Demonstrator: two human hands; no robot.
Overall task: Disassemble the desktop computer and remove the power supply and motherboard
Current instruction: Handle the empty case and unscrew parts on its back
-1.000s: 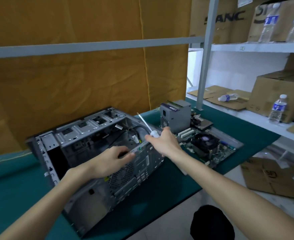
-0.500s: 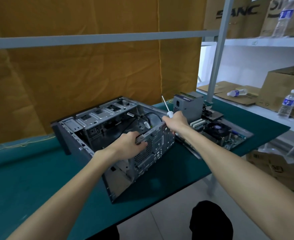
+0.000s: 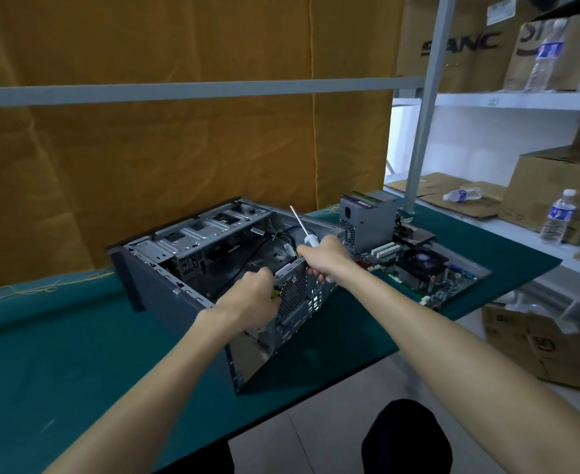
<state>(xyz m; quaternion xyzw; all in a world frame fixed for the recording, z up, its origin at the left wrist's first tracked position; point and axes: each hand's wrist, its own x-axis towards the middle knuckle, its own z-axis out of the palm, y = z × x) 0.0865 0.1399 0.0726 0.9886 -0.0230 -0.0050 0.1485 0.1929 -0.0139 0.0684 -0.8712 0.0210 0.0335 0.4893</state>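
The open grey computer case [image 3: 186, 254] lies on its side on the green table [image 3: 59, 354], its inside holding only brackets and loose cables. My left hand [image 3: 251, 299] grips the top rim of the case's rear panel by the fan grille. My right hand [image 3: 322, 256] rests on the same rim further right and holds a white-handled screwdriver [image 3: 307, 234] with its shaft pointing up and away. The grey power supply [image 3: 367, 217] stands on the table behind the case. To the right of the case lies the motherboard [image 3: 428, 268] with its black cooler fan.
A metal shelf post [image 3: 425, 104] rises right behind the power supply. White shelves at the right carry cardboard boxes [image 3: 551, 186] and water bottles [image 3: 558, 217]. More boxes [image 3: 534, 343] sit on the floor by the table's right corner. Yellow cloth hangs behind the table.
The case has swung round on the table, its rear panel now further from the table's front edge. Both hands kept their grip on the rear rim, and the view shifted.
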